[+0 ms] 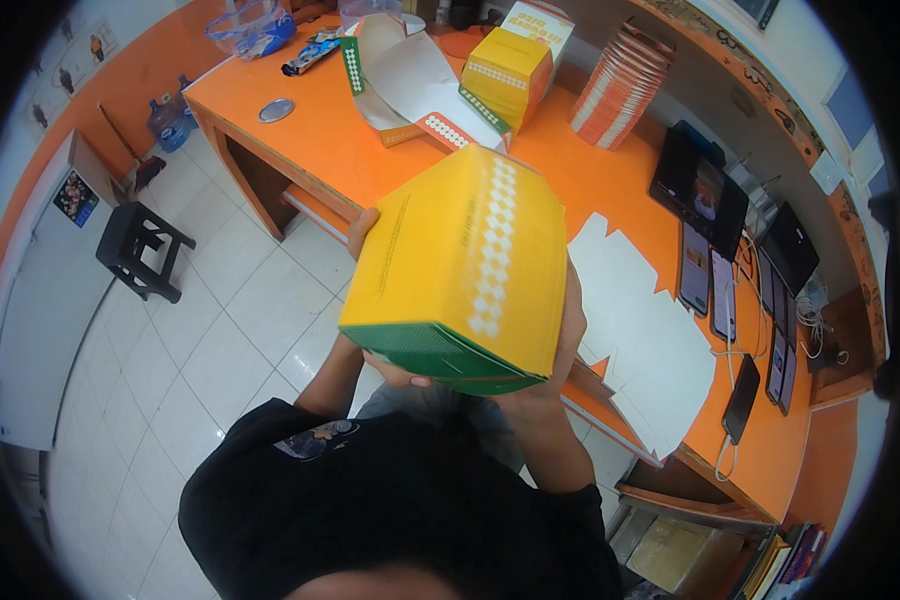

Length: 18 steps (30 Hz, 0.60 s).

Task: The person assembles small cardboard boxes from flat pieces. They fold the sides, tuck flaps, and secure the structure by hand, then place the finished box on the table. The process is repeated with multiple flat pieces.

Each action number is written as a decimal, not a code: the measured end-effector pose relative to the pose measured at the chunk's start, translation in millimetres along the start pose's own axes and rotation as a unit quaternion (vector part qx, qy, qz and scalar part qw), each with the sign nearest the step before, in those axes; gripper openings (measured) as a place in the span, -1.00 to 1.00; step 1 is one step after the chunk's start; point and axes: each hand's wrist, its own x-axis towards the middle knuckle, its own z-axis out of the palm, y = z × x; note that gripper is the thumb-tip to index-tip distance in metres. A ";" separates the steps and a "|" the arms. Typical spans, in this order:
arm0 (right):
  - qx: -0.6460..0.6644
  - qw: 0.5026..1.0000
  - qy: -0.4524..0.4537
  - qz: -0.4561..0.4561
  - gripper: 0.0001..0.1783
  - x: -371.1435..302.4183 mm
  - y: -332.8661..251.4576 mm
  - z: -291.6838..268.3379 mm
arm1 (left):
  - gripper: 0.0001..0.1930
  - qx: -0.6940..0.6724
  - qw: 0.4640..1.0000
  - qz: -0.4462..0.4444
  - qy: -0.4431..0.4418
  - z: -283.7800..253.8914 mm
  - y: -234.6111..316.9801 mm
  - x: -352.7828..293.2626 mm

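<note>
The fingers of your left hand (362,234) and right hand (570,330) are clamped around a yellow-and-green cardboard carton (460,270), raised by the orange worktop's (315,140) near edge, where squeezing too hard could buckle its walls.

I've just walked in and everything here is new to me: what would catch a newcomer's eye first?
The big yellow-and-green box stands out, held mid-picture between the person's left hand and right hand. Behind it spreads a bright orange table, with a tall red-and-white stack toward its far side. Several phones lie along its right.
</note>
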 end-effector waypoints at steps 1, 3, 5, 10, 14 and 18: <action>-0.044 0.998 -0.032 -0.025 -0.43 -0.4 0.5 -1.1 | -0.15 0.044 0.999 0.007 0.006 6.9 -0.9 -1.8; -0.109 0.988 -0.048 -0.098 -0.41 0.3 3.7 2.7 | -0.13 0.065 0.998 0.001 -0.004 21.0 -2.9 -2.8; -0.131 0.975 -0.016 -0.181 -0.42 2.2 9.0 15.5 | -0.10 0.070 0.997 -0.010 -0.022 33.0 -6.2 -1.5; 0.229 0.972 -0.015 -0.048 -0.46 10.8 10.2 53.9 | -0.03 0.047 0.999 -0.015 -0.017 40.4 -3.0 -2.5; 0.243 0.931 -0.176 0.207 -0.38 43.2 2.5 65.1 | 0.02 0.006 0.999 0.046 0.027 16.3 26.4 1.8; -0.090 0.946 -0.291 0.108 -0.48 117.0 12.7 40.6 | 0.07 -0.039 0.991 0.114 0.063 -24.5 72.6 10.4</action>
